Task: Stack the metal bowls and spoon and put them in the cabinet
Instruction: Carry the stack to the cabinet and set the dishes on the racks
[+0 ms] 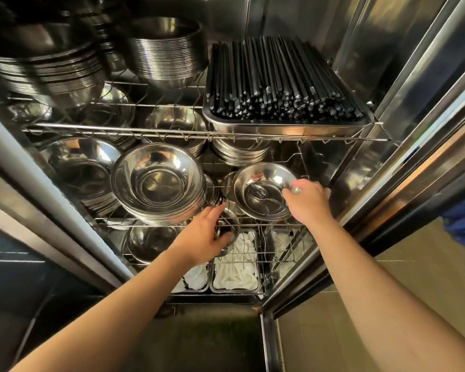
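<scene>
Landmark: the big bowl stack [159, 183] on the cabinet's middle wire shelf [113, 219].

Far left of the stack, more stacked shallow metal bowls [83, 181] on the same shelf, partly in shadow. Above it, the top shelf carries tall nested bowl stacks [164, 53]; up and to the right of it, a steel tray [285, 127] full of black chopsticks [277, 81].

Just below the stack's front right edge, the left hand [203, 237] reaches in at the shelf's front wire. Its fingers [212, 212] are curled around a small round metal piece at the shelf edge; cannot tell what it is. Thumb hooks its near side.

Below the stack, on the lowest level, a metal bowl [148, 241], and to its right trays of white plastic spoons [236, 264].

Right of the stack, at the same shelf height, a shallow metal bowl [263, 193] tilted toward the viewer with a metal spoon [266, 197] lying inside, scoop toward the stack. The right hand [308, 201] holds this bowl by its right rim, fingers pinching the rim, thumb over the top edge. Cannot tell whether the bowl rests on the shelf or is held just over it.

Far right, the open cabinet door [414, 130], shiny steel.
</scene>
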Action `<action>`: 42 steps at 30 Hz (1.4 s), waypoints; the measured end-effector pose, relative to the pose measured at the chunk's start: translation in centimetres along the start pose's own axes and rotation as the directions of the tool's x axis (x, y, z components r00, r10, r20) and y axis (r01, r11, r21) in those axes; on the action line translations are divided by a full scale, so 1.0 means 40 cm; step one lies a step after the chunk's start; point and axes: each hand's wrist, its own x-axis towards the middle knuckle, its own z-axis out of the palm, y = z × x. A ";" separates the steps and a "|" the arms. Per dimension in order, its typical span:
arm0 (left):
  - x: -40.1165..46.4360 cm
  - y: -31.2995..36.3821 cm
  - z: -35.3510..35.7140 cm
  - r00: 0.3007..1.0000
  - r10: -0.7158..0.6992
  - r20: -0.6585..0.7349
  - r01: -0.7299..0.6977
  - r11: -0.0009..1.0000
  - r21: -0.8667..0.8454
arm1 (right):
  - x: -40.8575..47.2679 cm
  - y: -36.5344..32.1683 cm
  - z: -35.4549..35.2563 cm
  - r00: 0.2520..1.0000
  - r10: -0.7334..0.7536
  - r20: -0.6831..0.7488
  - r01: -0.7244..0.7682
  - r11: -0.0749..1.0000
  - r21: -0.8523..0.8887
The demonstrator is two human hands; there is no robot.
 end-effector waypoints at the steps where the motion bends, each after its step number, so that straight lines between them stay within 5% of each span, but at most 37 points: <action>1: -0.015 -0.011 0.002 1.000 0.028 -0.010 -0.027 0.997 0.072 | -0.003 -0.005 0.001 1.000 -0.010 0.011 0.011 0.998 -0.055; 8: -0.084 -0.068 0.028 0.994 0.054 -0.092 -0.001 0.868 0.496 | -0.026 -0.020 0.025 0.989 -0.123 0.087 0.146 0.921 -0.362; 16: -0.100 -0.064 0.038 0.997 0.000 -0.074 0.042 0.818 0.574 | -0.031 -0.032 0.043 0.989 -0.130 0.071 0.148 0.872 -0.466; 25: -0.099 -0.067 0.033 0.999 -0.009 -0.042 0.031 0.815 0.578 | -0.150 -0.051 -0.018 0.959 -0.281 0.013 0.280 0.946 -0.166; 30: -0.102 -0.079 0.033 0.999 0.013 -0.049 0.016 0.832 0.554 | -0.291 -0.048 -0.028 0.940 -0.304 0.154 0.295 0.952 0.081; 42: -0.110 -0.101 0.034 0.999 0.031 -0.040 -0.007 0.864 0.503 | -0.288 0.070 0.231 0.927 -0.044 0.373 0.055 0.998 -0.019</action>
